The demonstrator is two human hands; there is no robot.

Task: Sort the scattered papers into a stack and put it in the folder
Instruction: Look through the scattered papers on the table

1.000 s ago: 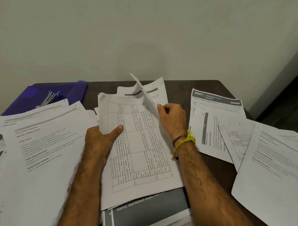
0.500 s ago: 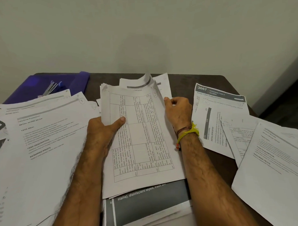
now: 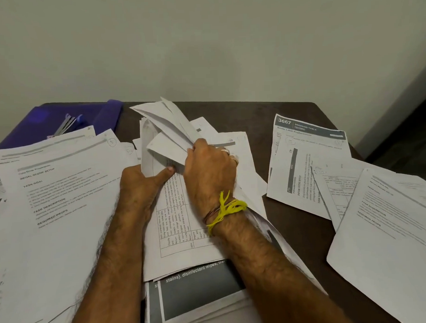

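The person's right hand had its grip curled around a sheaf of papers, lifting their far ends so they fanned up and bent over toward the left. A yellow thread was tied at that wrist. The left hand held the near-left edge of the middle pile, thumb pressed on top of the table-printed sheet, fingers hidden beneath. That pile lay in the middle of the dark surface, resting over a sheet with a grey block nearest the person. More loose sheets spread wide on the left, and another group lay well apart on the right, one headed "3667" and a large sheet overlapping it. The blue folder sat open at the far-left corner, partly covered by the left sheets, with a metal clip showing inside.
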